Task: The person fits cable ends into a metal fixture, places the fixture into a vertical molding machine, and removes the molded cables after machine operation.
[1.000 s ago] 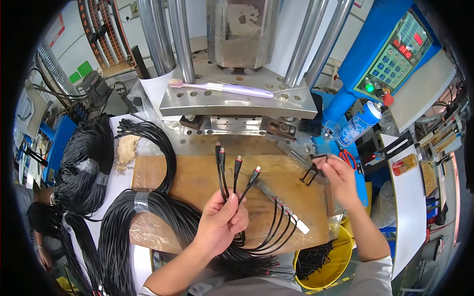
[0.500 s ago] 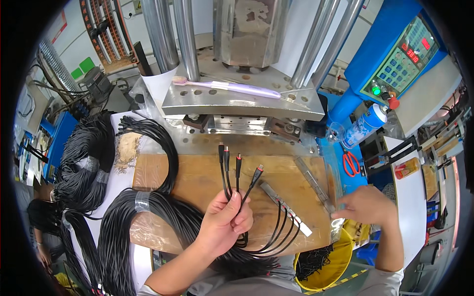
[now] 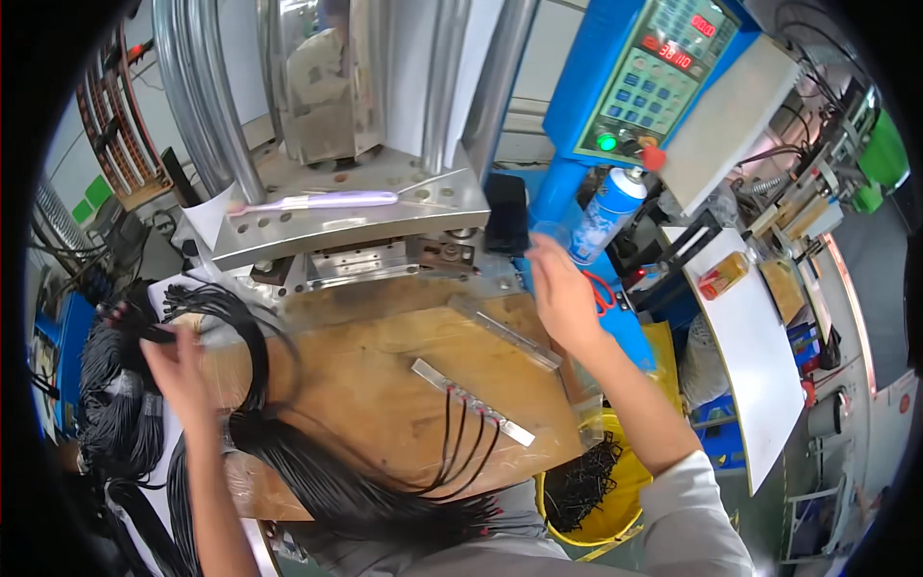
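Our left hand [image 3: 181, 375] has moved left, onto black cables [image 3: 120, 418] beside brown board [image 3: 351, 361]; fingers half-curled, grip blurred, cannot tell. Right hand [image 3: 562, 293] raised near dark slab [image 3: 507, 213], hold unclear.

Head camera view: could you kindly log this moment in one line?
left hand: at black cables, contact unclear; right hand: near clear cup; metal bar: on brown board
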The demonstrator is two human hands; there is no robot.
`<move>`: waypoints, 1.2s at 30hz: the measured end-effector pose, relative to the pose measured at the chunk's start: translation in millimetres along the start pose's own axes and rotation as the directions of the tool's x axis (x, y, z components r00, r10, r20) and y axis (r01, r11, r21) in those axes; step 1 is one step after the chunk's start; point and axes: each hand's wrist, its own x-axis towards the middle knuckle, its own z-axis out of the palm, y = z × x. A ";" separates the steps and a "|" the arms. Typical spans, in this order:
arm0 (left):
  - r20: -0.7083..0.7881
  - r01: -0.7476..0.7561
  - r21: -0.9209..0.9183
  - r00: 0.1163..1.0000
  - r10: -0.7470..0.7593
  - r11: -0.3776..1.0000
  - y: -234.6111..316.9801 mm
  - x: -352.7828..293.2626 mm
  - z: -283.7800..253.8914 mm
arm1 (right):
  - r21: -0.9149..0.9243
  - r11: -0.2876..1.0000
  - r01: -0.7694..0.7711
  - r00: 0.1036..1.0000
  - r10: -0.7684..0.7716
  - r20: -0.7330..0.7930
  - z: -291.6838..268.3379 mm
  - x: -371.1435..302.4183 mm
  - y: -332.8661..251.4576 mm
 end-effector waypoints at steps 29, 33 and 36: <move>0.819 -0.361 -0.132 0.485 0.307 0.923 129.1 -96.9 93.9 | 0.054 0.996 0.069 0.905 -0.085 0.418 -59.6 -142.7 -93.2; 0.805 -0.442 -0.309 0.350 0.479 0.842 167.6 -138.2 102.5 | 0.309 0.865 -0.396 0.830 0.194 0.523 -57.0 -128.5 -97.6; 0.776 -0.522 -0.280 0.371 0.510 0.806 166.8 -149.1 106.1 | 0.279 0.519 -0.808 0.544 0.474 0.692 -48.0 -107.4 -91.5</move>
